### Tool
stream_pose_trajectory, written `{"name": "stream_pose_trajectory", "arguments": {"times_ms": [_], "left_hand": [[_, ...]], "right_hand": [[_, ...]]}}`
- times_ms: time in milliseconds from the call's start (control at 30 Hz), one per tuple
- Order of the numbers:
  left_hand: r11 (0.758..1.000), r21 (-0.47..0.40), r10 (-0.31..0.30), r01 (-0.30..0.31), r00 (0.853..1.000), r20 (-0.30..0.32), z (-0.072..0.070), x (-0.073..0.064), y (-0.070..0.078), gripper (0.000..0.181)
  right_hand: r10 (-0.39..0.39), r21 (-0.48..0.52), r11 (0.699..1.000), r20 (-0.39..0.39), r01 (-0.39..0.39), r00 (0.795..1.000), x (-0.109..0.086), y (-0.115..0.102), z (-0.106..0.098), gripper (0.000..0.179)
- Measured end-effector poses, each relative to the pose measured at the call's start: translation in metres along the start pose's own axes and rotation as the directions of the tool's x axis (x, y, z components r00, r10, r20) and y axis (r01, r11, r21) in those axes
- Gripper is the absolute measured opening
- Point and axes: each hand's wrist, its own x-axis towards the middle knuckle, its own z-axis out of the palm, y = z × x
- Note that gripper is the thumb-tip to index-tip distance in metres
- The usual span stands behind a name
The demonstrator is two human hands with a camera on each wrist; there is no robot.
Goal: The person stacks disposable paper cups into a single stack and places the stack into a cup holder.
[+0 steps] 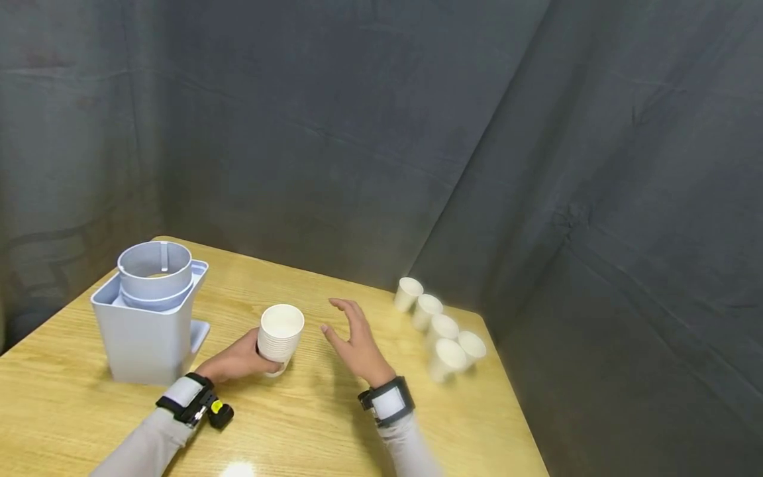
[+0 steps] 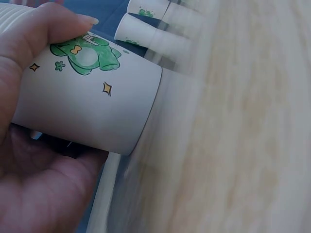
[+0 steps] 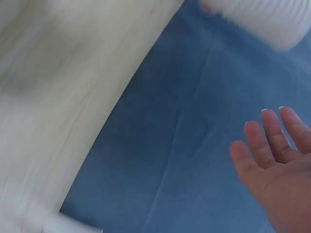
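Note:
A stack of white paper cups (image 1: pixel 280 331) is gripped by my left hand (image 1: pixel 241 358), with the mouths facing up in the head view. The left wrist view shows a green cartoon animal and small stars printed on the outer paper cup (image 2: pixel 92 92); my left thumb (image 2: pixel 53 24) lies along its side. To the right of the stack, my right hand (image 1: pixel 360 348) is held apart from it with nothing in it. Its fingers are spread and slightly bent in the right wrist view (image 3: pixel 277 160), where the ribbed cup stack (image 3: pixel 267 19) appears above.
Several single paper cups (image 1: pixel 444 331) stand at the table's right side. A light grey box-shaped holder (image 1: pixel 140 341) with a round ring (image 1: pixel 156 285) on top stands at the left. Dark curtains (image 1: pixel 334 146) hang behind the wooden table (image 1: pixel 286 437).

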Motion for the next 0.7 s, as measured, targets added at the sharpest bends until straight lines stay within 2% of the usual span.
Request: {"name": "stream_pose_trajectory", "arguments": {"times_ms": [100, 200, 333, 400, 533, 633, 700], "left_hand": [[1.0, -0.005, 0.004, -0.004, 1.0, 0.006, 0.0, 0.0, -0.001, 0.078], [1.0, -0.009, 0.001, -0.001, 1.0, 0.009, -0.001, 0.0, -0.002, 0.078], [1.0, -0.009, -0.008, 0.008, 1.0, 0.011, 0.0, 0.001, -0.002, 0.078], [1.0, -0.005, -0.011, 0.011, 1.0, 0.009, 0.001, 0.002, -0.001, 0.078], [1.0, -0.003, -0.014, 0.014, 1.0, 0.008, 0.0, 0.002, 0.0, 0.078], [1.0, -0.006, -0.012, 0.012, 1.0, 0.012, -0.001, 0.001, 0.0, 0.078], [1.0, -0.007, -0.007, 0.007, 1.0, 0.014, -0.002, 0.0, -0.001, 0.078]], "right_hand": [[0.038, -0.029, 0.999, -0.072, -0.04, 0.997, -0.008, 0.018, -0.021, 0.053], [0.068, -0.075, 0.994, -0.165, -0.082, 0.984, -0.017, 0.037, -0.043, 0.054], [0.106, -0.159, 0.974, -0.297, -0.159, 0.949, -0.034, 0.061, -0.069, 0.053], [0.113, -0.219, 0.955, -0.357, -0.201, 0.927, -0.044, 0.072, -0.08, 0.051], [0.131, -0.327, 0.896, -0.452, -0.301, 0.882, -0.064, 0.09, -0.097, 0.05], [0.233, -0.384, 0.816, -0.465, -0.431, 0.854, -0.078, 0.1, -0.105, 0.055], [0.33, -0.42, 0.748, -0.436, -0.514, 0.837, -0.084, 0.104, -0.108, 0.062]]}}
